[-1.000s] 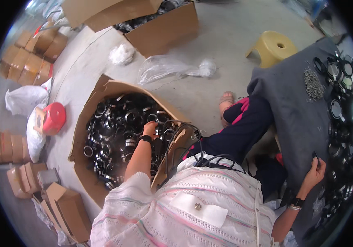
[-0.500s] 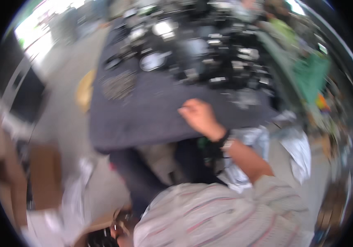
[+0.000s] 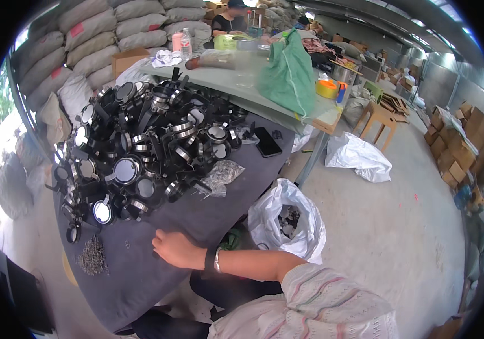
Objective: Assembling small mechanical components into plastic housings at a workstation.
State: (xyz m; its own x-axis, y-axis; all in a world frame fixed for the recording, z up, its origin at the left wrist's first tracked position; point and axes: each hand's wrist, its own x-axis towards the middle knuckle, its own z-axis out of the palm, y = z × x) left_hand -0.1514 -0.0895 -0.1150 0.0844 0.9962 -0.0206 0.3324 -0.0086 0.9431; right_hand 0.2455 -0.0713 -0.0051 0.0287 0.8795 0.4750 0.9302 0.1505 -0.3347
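Note:
My right hand (image 3: 177,248) rests on the dark grey cloth of the table (image 3: 157,271), its fingers curled in; whatever they hold, if anything, is hidden. A black band and a silver bracelet circle that wrist. Beyond it spreads a large heap of black parts with round silver discs and metal rings (image 3: 126,169). A small pile of thin metal pins or screws (image 3: 92,257) lies to the left of the hand. Between that pile and my hand sits a tiny loose piece (image 3: 127,244). My left hand is out of view.
A clear plastic bag (image 3: 223,174) and a black phone (image 3: 268,142) lie on the cloth. To the right stands an open white sack (image 3: 310,226). Behind is a pale green table (image 3: 242,79) with a green bag (image 3: 290,76); a person (image 3: 230,20) is beyond it.
The view has swung to the right and up, and is now sharp. My left hand, earlier low at the left by a box, has left the picture. My right hand stays over the cloth.

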